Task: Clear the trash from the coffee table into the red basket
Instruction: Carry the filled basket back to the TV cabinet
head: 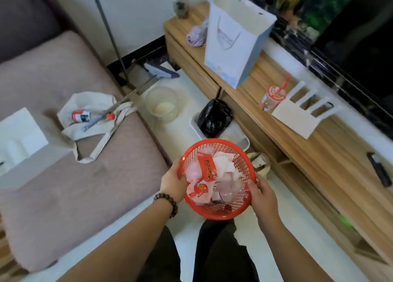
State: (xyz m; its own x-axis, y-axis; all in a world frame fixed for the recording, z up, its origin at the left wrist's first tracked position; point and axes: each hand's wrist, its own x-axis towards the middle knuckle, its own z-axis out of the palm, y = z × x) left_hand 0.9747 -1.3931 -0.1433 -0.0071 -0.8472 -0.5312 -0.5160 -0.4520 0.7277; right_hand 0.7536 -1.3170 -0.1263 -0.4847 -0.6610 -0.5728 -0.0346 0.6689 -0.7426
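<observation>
You hold the red basket (214, 177) above the floor, left hand (173, 182) and right hand (263, 194) each closed in a grip on opposite rims. Its crumpled wrappers (207, 171) look light and loose; the mesh likely flexes, so keep it level.

Both hands, left hand (173, 180) and right hand (263, 193), hold the trash-filled red basket (214, 212).
</observation>
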